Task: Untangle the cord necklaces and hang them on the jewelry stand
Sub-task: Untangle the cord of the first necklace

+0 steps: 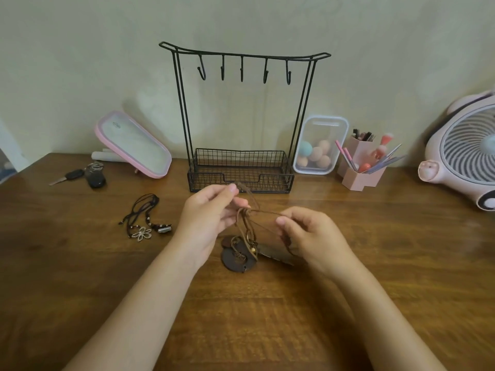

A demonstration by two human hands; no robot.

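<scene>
We see the left hand point(211, 215) pinching a brown cord between thumb and fingertips, its end lifted up just in front of the stand's basket. The right hand point(313, 236) pinches another strand of the same bundle, drawn taut to the right, its other fingers curled. Between the two hands hangs the tangle of brown cord necklaces point(247, 223), knotted near the left fingers. Below it, round dark disc pendants point(232, 259) and a feather-shaped pendant point(272, 253) rest on the wooden table point(267, 322).

To the left, apart from the hands, a black cord necklace point(146, 216) with beads and a flower pendant lies on the table. The black wire jewelry stand point(270, 180) stands at the far edge against the wall, and all five of its hooks are bare.

Far left lie keys point(80, 175) and a tilted pink-framed mirror point(134, 144). Right of the stand are a clear box of makeup sponges point(318, 148), a pink brush holder point(361, 170) and a pink fan point(460, 153).
</scene>
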